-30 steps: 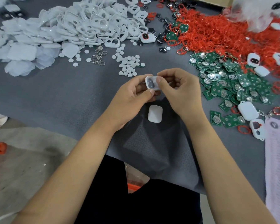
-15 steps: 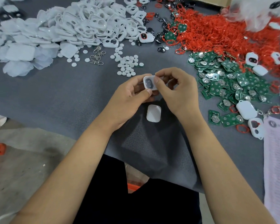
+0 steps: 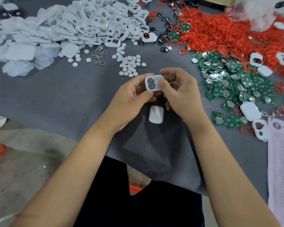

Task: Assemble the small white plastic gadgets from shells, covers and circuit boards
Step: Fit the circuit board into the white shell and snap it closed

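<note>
- Holding the shell (image 3: 154, 82) up over the gray mat (image 3: 72, 99), both hands were together on it: left hand (image 3: 129, 99) pinched its near-left corner w/ the thumb, right hand (image 3: 179, 94) curled round its right side, thumb pressed on the face.
- Shell faced up, dark two-lobed insert showing inside; loose cover (image 3: 156, 114) lay flat on the mat just below the hands, apart from them.
- Judgement: step was seating the inner bits before closing up. Best done w/ even thumb pressure, edges kept square, then cover lined up corner to corner, not forced.
- Circuit boards (image 3: 233, 84) were piled near the right hand; spare frames (image 3: 92, 23) heaped far left; red rings (image 3: 228, 30) far right.
- Hard to tell: whether a board already sat in the shell, since the right thumb hid that half.
- Right fingers behind the shell were out of sight; couldn't say what else they held.
- Paper sheet (image 3: 280, 161) was cut off at the right edge, print too blurred to read.
</note>
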`<action>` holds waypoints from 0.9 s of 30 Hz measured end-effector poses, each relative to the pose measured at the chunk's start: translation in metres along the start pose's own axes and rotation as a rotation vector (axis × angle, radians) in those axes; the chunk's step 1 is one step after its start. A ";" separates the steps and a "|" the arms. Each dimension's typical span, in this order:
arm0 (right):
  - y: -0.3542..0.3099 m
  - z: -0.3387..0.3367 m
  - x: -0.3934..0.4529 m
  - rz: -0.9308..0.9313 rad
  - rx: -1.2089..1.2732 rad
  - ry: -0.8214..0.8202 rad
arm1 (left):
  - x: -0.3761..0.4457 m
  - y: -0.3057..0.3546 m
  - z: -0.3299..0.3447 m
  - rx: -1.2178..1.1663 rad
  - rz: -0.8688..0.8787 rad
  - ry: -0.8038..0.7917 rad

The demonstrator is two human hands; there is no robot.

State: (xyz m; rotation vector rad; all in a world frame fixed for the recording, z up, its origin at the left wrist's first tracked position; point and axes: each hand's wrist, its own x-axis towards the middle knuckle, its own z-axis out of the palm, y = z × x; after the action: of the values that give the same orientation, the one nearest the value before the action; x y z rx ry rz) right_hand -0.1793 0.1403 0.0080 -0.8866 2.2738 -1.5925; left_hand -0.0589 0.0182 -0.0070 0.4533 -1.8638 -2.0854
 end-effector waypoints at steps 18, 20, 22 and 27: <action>0.000 0.000 -0.002 0.103 0.287 -0.169 | -0.001 -0.002 0.004 0.031 0.030 0.122; 0.002 0.000 -0.001 0.124 0.290 -0.174 | -0.002 -0.001 0.003 0.042 0.029 0.124; 0.003 0.000 0.000 0.144 0.293 -0.176 | -0.002 -0.001 0.003 0.053 0.026 0.123; 0.001 0.001 -0.001 0.140 0.354 -0.194 | -0.002 0.000 0.006 0.034 0.021 0.159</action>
State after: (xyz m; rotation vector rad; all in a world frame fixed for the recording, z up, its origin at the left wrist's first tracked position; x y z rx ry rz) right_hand -0.1791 0.1405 0.0065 -0.7358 1.8067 -1.6919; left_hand -0.0596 0.0243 -0.0065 0.5868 -1.8069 -1.9456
